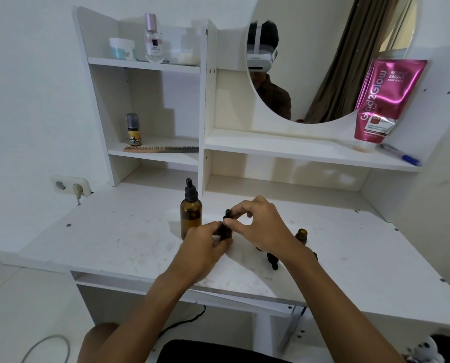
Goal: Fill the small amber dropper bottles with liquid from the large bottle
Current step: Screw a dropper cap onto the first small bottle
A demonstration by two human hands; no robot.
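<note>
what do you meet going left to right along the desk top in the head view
wall socket → large amber bottle → small bottle held in both hands → open small bottle

White desk (114, 231), shelving unit (145, 64), round mirror (323, 61), white walls (22, 87)
</note>
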